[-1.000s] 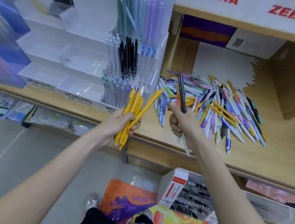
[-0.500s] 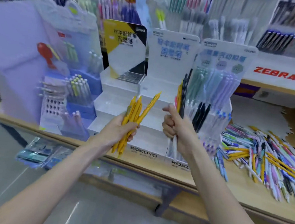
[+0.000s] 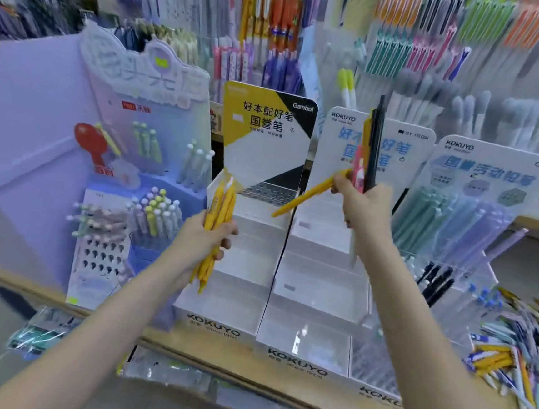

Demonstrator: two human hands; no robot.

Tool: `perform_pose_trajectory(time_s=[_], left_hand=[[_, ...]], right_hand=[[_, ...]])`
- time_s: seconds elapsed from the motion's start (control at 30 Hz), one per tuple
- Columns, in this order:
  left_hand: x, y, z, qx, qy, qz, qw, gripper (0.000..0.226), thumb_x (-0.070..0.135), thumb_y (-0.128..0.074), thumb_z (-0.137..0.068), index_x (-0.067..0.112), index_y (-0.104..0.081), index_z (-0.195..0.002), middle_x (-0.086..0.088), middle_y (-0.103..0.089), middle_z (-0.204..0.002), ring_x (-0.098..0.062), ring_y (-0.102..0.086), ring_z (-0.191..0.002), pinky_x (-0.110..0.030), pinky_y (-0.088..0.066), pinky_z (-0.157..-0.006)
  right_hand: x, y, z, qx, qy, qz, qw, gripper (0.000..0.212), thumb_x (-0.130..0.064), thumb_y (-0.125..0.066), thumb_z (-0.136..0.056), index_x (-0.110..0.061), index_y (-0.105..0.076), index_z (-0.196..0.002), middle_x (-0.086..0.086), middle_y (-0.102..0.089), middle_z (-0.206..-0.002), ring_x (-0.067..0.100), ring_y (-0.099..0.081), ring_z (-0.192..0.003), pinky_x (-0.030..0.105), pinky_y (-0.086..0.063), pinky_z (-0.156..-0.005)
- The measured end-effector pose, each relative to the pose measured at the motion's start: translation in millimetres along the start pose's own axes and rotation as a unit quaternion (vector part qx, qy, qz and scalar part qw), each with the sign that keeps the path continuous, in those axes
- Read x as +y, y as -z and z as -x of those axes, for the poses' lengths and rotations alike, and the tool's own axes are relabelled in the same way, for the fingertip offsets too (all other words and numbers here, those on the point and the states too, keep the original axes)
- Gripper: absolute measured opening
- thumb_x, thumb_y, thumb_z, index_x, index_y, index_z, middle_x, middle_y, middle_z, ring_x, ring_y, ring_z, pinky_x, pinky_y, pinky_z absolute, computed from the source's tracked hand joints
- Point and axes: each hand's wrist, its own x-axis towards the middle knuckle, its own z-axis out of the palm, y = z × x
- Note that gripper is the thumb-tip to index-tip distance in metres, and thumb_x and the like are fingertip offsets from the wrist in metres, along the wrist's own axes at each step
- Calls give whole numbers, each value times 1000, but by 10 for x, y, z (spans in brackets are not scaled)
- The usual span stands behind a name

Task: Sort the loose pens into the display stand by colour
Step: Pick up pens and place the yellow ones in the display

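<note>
The left hand [image 3: 205,238] clenches a bundle of yellow pens [image 3: 216,229]; the right hand [image 3: 364,209] grasps a dark pen [image 3: 375,142] upright with a few others, one yellow pen [image 3: 304,196] slanting toward 8 o'clock. Behind, blurred racks of stationery fill the wall. On the wooden tabletop [image 3: 303,399] stands the white tiered display stand [image 3: 315,293], its front trays seemingly bare. At 4 o'clock lies the loose pen pile [image 3: 522,350].
</note>
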Motion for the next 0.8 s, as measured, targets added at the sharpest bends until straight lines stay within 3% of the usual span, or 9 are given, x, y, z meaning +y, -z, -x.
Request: perform_pose_trajectory(time_s=[0.1, 0.27, 0.4, 0.57, 0.67, 0.8], left_hand=[[19, 64, -297, 47, 18, 48, 998, 14, 16, -52, -94, 8, -51, -82, -3, -48, -67, -4, -42, -41, -16, -34, -36], [-27, 68, -593, 12, 44, 51, 998, 12, 17, -53, -93, 7, -51, -86, -3, -45, -65, -5, -40, -41, -17, -34, -36], [2, 88, -802, -16, 49, 54, 997, 12, 18, -53, -93, 7, -52, -89, -2, -46, -65, -6, -40, -44, -18, -35, -38], [37, 85, -998, -60, 49, 60, 995, 6, 18, -52, -94, 13, -53, -91, -1, -47, -66, -6, -42, -45, -18, -37, -40], [60, 68, -1077, -81, 55, 36, 995, 10, 21, -53, -94, 15, -54, -86, -1, -49, -66, -8, -43, -49, -20, -38, -44], [81, 88, -1110, -111, 56, 17, 992, 15, 24, -53, -93, 13, -54, -83, -1, -49, -67, -8, -43, -51, -22, -39, -47]], right_hand=[[45, -226, -334, 47, 166, 167, 971, 22, -18, -55, -91, -3, -56, -76, 8, -47, -62, 21, -39, -57, 31, -26, -57], [187, -499, -571, 23, 222, 276, 935, 14, -14, -55, -92, -1, -60, -87, 11, -52, -68, 28, -46, -62, 31, -27, -57], [76, -554, -705, 17, 199, 301, 932, 16, -15, -52, -92, -3, -55, -82, 5, -47, -64, 24, -41, -59, 29, -20, -55], [23, -618, -692, -20, 161, 363, 917, 16, -17, -52, -92, -9, -52, -78, 0, -40, -56, 24, -40, -54, 28, -24, -47], [132, -769, -631, -14, 122, 370, 921, 17, -17, -53, -91, -2, -59, -88, 15, -53, -69, 39, -54, -68, 34, -37, -56], [245, -986, -577, 31, 65, 402, 913, 25, -23, -51, -93, -2, -60, -103, 21, -64, -91, 42, -58, -83, 39, -42, -63]])
